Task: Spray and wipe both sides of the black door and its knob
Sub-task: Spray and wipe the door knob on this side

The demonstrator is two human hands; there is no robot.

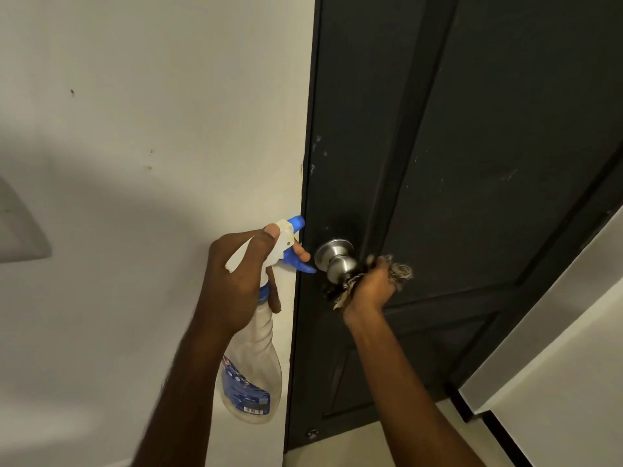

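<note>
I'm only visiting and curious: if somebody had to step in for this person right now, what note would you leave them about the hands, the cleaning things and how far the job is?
Left hand grips the spray bottle, a finger on its blue trigger, nozzle facing the door edge beside the knob.
Right hand holds a crumpled cloth at the knob's base, against the black door.
Done: cannot tell how much is wiped; pale specks show above the knob.
Left: finish the knob and this face, then the other side, unseen here.
</note>
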